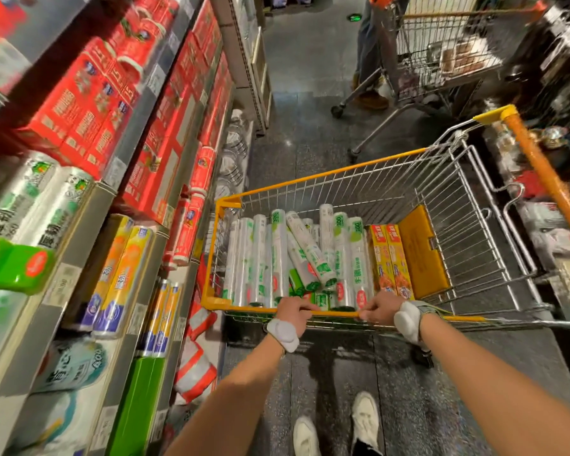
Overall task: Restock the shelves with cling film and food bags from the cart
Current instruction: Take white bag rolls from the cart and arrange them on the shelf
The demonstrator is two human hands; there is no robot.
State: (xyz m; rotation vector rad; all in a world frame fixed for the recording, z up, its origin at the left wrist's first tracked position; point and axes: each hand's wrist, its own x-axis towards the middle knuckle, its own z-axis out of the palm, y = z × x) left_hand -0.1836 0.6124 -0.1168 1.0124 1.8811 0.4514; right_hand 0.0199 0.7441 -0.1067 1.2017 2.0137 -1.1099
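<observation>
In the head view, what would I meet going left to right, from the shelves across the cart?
Yellow-and-purple rolls → red rolls → clear rolls with green print → two orange boxes → yellow flap → orange cart handle

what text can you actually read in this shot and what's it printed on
"300": green band at the top of the white rolls in the cart
"厚韧" and "360": silver shelf rolls on the left, the number partly blurred
Blurred, unreadable: print on the red boxes on the upper shelves
Too blurred to read: lettering on the orange boxes in the cart
Too small to read: price tags on the shelf edges
</observation>
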